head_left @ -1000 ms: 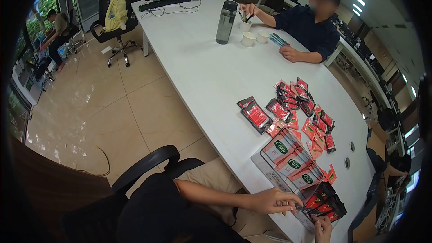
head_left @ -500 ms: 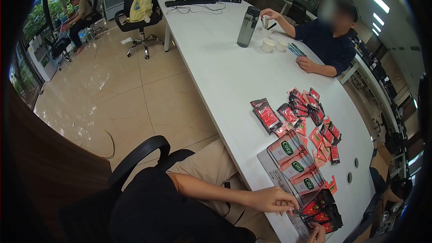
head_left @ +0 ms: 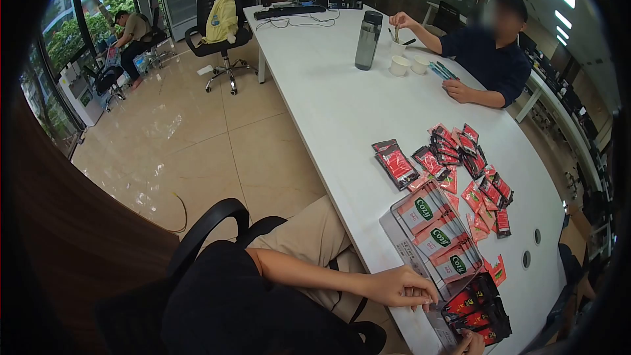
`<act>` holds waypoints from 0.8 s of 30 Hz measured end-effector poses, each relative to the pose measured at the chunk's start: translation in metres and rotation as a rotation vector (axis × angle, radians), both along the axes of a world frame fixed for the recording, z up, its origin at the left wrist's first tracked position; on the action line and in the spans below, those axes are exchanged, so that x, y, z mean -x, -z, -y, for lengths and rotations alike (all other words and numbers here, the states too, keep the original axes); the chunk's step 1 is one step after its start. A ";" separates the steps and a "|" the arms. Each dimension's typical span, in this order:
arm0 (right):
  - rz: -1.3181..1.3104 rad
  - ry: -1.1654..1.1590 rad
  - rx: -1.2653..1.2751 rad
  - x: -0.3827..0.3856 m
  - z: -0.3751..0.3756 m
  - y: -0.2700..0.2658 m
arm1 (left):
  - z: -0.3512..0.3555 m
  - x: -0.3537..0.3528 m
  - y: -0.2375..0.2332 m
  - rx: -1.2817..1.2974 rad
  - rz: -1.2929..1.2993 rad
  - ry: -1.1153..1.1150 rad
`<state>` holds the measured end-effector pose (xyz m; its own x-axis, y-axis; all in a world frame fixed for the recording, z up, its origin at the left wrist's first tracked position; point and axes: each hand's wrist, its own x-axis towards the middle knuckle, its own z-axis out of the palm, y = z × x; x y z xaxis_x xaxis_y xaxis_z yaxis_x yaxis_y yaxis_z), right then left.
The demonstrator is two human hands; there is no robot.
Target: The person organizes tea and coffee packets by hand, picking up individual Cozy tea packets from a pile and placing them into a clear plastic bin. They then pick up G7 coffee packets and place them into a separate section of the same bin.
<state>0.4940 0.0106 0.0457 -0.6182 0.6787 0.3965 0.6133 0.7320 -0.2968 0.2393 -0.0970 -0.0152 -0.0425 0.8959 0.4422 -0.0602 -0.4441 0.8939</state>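
Observation:
My left hand rests at the near edge of a clear plastic organizer, its fingers curled; what they hold, if anything, is hidden. At the bottom edge my right hand is partly cut off, its fingers bent against the black and red packets in the organizer's near section. Pink Cozy packets stand in three rows in the farther compartments. Beyond the organizer lies a loose pile of red, black and pink sachets, with a black and red sachet at its left.
A person across the white table handles pens by white cups and a grey bottle. Another person sits at the far end near electronics. A chair with a yellow jacket stands left. Two round holes are in the tabletop.
The view has shifted slightly, so the scene sits farther right. My hands stay near the organizer's near section. The person at the far end has raised a hand to the face.

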 end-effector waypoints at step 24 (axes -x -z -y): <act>-0.213 -0.195 -0.284 -0.025 -0.017 0.013 | 0.003 -0.004 -0.006 -0.091 -0.065 -0.113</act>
